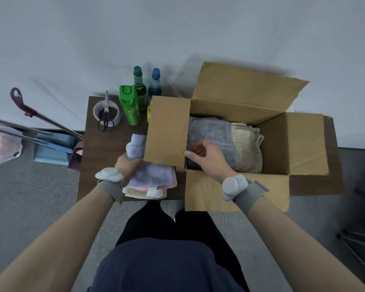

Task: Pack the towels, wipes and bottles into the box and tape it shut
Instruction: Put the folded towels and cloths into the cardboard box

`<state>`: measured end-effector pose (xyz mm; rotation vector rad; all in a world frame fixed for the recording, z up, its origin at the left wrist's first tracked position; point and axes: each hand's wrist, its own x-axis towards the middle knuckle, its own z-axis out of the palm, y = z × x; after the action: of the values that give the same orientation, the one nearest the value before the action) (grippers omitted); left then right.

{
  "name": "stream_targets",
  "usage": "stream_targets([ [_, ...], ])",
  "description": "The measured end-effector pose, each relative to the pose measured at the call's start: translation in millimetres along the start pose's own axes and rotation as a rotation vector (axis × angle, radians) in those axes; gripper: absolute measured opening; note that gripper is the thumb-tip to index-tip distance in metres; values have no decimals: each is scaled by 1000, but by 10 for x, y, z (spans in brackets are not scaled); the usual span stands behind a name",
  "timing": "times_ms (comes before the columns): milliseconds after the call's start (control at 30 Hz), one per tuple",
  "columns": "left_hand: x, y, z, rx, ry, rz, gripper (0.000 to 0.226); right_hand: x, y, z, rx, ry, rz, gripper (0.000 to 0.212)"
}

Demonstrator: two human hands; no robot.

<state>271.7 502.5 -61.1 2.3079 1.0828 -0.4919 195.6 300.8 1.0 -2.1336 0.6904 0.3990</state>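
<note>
Left hand (126, 164): I am curling it round the lilac towel (136, 144) on the towel stack (152, 178).
Bottles (133, 106): standing behind, left of the box.
Box (236, 95): lying open, holding a grey towel (211, 131) beside a beige towel (248, 148).
Right hand (209, 158): I am resting bent fingers on the grey towel; I cannot tell whether it is gripping.

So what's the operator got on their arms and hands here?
Forearms bare: no sleeves, no gloves. Behind the left hand and the right hand, each wrist wears a grey fabric strap carrying a rounded white plastic pod. No cables visible.
</note>
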Motion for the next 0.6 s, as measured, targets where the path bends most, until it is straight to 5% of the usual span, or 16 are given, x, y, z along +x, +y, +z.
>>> stream_targets([
  [200, 148, -31, -268, 59, -253, 201, 32, 16, -31, 55, -27, -11, 21, 54],
  [433, -86, 62, -822, 8, -32, 341, 66, -164, 4, -79, -57, -94, -44, 42],
  [600, -289, 139, -1208, -75, 203, 501, 68, -327, -40, -172, -74, -125, -150, 31],
])
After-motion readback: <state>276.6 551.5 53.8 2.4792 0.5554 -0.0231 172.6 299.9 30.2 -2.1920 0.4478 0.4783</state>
